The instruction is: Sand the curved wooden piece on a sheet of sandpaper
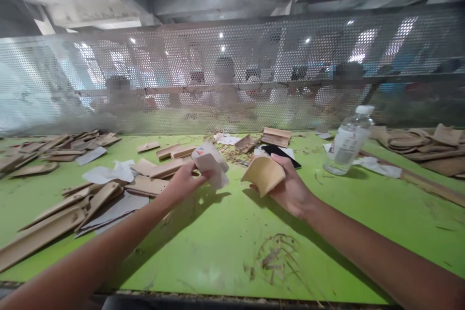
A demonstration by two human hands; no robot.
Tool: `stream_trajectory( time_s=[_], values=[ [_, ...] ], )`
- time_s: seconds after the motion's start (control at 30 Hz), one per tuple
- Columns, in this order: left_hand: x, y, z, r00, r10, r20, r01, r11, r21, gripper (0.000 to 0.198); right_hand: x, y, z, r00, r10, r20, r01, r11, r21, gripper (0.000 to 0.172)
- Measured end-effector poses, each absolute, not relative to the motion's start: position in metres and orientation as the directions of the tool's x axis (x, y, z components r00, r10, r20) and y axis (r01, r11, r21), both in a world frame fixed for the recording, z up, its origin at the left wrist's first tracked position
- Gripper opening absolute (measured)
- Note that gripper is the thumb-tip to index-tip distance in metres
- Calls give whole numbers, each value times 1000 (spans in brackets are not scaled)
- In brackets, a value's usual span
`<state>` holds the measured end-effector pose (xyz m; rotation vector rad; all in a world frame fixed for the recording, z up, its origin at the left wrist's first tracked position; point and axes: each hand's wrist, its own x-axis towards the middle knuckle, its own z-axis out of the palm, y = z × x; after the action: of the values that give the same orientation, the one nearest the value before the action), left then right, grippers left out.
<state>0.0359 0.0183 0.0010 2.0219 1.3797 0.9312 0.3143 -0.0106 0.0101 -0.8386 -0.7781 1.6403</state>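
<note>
My left hand is closed on a curled sheet of white paper that carries a small coloured mark. In my right hand is a short, curved tan piece of bamboo sheath, its hollow side tilted toward me. The two hands are apart, both held just above the green table. Behind my right hand a black phone lies partly over white paper. Left of my left hand several similar curved tan pieces lie in a loose pile.
A clear plastic bottle with a white cap stands at the right. Stacks of tan pieces lie at far left and far right. Dry scraps litter the front. A perforated metal screen closes the back, with people behind it.
</note>
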Motion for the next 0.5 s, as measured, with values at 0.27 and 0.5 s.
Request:
stream_trajectory(
  time_s=[0.27,0.5],
  values=[
    [38,18,17,308,900,308,694,-434,575,15,316,-10,9,-164,978,-132,-519,-199,-831,29],
    [33,23,20,363,907,212,804,-420,420,21,316,-10,9,-179,972,-149,-552,-225,-803,32]
  ],
)
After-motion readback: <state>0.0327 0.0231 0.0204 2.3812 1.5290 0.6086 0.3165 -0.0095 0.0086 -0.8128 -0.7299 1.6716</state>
